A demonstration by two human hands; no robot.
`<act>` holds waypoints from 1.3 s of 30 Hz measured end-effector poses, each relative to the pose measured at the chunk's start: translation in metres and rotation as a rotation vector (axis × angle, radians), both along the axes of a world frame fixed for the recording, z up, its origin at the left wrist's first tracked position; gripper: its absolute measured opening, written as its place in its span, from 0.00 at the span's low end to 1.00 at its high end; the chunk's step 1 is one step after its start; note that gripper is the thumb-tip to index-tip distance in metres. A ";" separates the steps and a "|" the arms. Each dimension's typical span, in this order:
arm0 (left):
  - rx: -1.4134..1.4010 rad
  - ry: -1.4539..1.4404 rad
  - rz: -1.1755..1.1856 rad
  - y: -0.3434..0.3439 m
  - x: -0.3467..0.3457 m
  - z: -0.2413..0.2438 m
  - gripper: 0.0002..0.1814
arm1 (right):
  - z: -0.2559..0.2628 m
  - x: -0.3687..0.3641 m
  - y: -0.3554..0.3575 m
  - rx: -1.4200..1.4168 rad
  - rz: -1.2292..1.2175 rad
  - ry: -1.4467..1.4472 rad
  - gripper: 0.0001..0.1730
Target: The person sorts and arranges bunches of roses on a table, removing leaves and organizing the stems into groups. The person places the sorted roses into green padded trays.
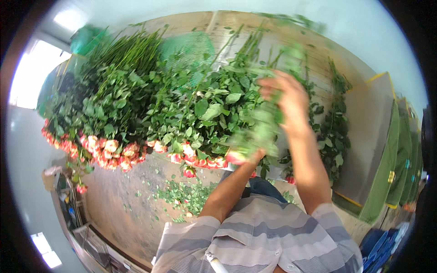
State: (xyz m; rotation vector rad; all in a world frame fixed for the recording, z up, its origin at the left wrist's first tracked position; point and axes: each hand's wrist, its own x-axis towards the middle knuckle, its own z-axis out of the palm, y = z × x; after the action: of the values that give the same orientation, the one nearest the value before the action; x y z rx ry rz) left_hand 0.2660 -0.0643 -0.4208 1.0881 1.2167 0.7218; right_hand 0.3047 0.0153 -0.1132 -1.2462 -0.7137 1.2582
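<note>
A leafy rose (235, 157) with a pink and cream bloom, blurred by motion, lies across the front of my body. My left hand (258, 156) grips it close below the bloom, partly hidden by leaves. Farther up the stem is my right hand (285, 94), fingers bent among blurred leaves (264, 123); whether they close on the stem is unclear. To the left, a thick row of cut roses (211, 102) covers the wooden table (191, 22), their blooms (111, 146) over the near edge and bare stems (136, 47) pointing away.
Green netting (187, 44) lies under the stems. More leafy stems (336, 126) rest at the right. Beyond them stand grey-and-green panels (365, 143) with yellow edging. Fallen leaves (186, 194) litter the floor. A cigarette (215, 263) juts in at the bottom. Blue material (384, 245) sits lower right.
</note>
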 end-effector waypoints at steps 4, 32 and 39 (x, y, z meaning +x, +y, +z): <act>-0.069 -0.080 -0.127 -0.002 0.009 0.059 0.19 | -0.022 -0.087 0.063 -0.059 0.312 0.256 0.27; 0.251 0.489 -0.302 0.007 0.037 0.079 0.21 | -0.240 0.090 -0.145 -0.524 0.028 -0.923 0.24; 0.681 0.961 -0.172 0.030 -0.035 0.133 0.19 | -0.222 0.101 -0.149 -0.529 0.081 -0.938 0.22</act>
State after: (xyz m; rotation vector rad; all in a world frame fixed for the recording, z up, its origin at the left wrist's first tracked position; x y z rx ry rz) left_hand 0.2311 -0.0343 -0.2882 2.2376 1.6759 0.4745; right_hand 0.4052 -0.1333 -0.3357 -2.3164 -1.1296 0.8994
